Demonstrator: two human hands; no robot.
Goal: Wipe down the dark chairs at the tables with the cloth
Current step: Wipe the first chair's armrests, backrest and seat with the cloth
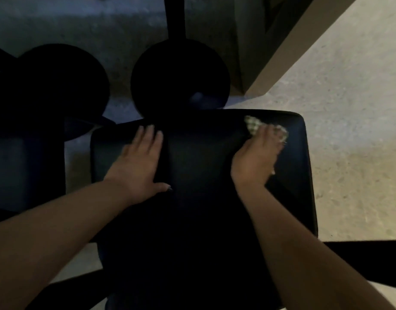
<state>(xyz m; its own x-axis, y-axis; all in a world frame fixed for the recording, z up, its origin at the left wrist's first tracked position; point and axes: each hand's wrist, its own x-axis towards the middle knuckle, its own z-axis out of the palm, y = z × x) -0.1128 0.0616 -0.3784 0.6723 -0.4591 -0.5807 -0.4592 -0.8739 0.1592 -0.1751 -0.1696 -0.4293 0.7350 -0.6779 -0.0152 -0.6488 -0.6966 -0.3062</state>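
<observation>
A person leans over a dark chair (203, 175), seen from above, both bare forearms reaching forward from the bottom of the frame onto its padded seat. The left hand (137, 163) lies flat on the left half of the seat, its fingers (147, 136) straight and close together, pointing toward the far edge, thumb splayed to the side; it appears to steady the chair, not to wipe. The right hand (258, 157) presses a checked cloth (257, 127) against the seat near the far right corner, its fingers laid over the cloth and partly blurred, so whether they curl round the fabric or merely press it flat cannot be told. The cloth shows only beyond and beside the fingertips, bunched, its longer side running roughly along the seat's far edge. The unwiped-looking stretch of seat lies to the left of the cloth, between the two hands, and nearer the body; the right hand is the one placed to sweep it, likely leftward or back toward the person. Beyond the chair stand two dark round bases (179, 77), the right-hand one carrying a post up out of frame, probably a table support. A second dark seat (24, 171) sits at the left edge. Pale speckled floor (349, 108) opens to the right.
</observation>
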